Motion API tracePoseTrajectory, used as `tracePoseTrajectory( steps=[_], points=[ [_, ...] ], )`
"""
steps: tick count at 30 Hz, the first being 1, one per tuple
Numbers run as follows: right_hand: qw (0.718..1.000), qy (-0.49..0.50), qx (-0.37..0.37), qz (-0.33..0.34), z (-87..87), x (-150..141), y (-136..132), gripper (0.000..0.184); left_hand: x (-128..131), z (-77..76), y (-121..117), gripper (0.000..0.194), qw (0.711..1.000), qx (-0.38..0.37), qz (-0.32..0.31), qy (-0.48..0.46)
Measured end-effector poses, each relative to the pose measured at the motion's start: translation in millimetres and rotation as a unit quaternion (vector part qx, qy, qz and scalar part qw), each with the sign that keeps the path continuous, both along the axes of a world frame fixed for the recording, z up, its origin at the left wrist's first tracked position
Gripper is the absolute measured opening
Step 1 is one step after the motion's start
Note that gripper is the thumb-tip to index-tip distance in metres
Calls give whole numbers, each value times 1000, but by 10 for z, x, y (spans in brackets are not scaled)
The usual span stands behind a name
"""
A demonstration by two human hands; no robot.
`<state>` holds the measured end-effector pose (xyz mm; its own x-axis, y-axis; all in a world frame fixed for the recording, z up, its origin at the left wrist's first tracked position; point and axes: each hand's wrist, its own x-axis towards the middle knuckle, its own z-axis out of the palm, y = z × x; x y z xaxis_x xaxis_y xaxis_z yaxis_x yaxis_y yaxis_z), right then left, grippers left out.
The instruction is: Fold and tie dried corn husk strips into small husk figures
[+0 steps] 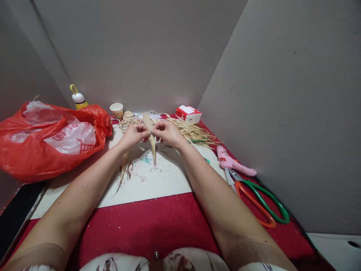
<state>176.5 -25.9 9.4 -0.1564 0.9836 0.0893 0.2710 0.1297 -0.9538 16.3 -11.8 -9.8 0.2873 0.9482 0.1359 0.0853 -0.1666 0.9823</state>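
A pale, dried husk-like strip (147,121), wide at its top and tapering to a frayed point below, is pinched at mid-length between my two hands. My left hand (135,134) grips its left edge with thumb and fingers. On the other edge, my right hand (167,132) is closed in a similar pinch. The strip is held above a white board (172,184) marked with teal smudges and dark scraps. Beside my left wrist, another brownish dried strip (123,169) lies on the board. Behind my right hand lies a bundle of straw-coloured strands (197,133).
At left are a red plastic bag (34,150), a yellow-and-white bottle (79,99) and a dark flat device (19,210). A paper cup (116,110), braided cord (129,119) and red-and-white box (188,114) stand behind. A pink glue gun (234,163) and scissors (262,195) lie right.
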Motion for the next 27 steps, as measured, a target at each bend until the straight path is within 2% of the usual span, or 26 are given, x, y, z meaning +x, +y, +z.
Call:
tracePoseTrajectory(
  steps=[5, 9, 11, 13, 15, 17, 20, 23, 25, 27],
  points=[
    [999, -24, 30, -13, -65, -3, 57, 15, 29, 13, -20, 17, 1000, 24, 5, -9],
    [993, -49, 74, -77, -138, 66, 146, 16, 44, 83, -66, 18, 999, 14, 2, -45],
    [990, -8, 73, -122, -139, 133, 183, 17, 36, 111, -74, 19, 997, -5, 5, -72],
    [981, 84, 52, -168, -101, 222, 212, 15, 13, 122, -64, 22, 995, -28, 6, -99],
    [959, 192, 20, -209, -30, 341, 238, 13, -19, 114, -35, 23, 992, -46, 9, -117],
    [925, 282, 1, -256, 57, 496, 269, 12, -55, 93, 5, 23, 990, -57, 20, -125],
    [867, 345, 50, -356, 183, 785, 313, 14, -99, 53, 64, 22, 988, -68, 41, -132],
    [814, 297, 194, -459, 266, 1067, 324, 14, -115, 18, 99, 22, 987, -72, 51, -134],
    [785, 211, 296, -501, 269, 1197, 315, 10, -109, 4, 105, 22, 987, -71, 57, -132],
    [776, 93, 354, -514, 212, 1257, 309, 5, -98, -6, 104, 24, 987, -72, 61, -127]
  ],
)
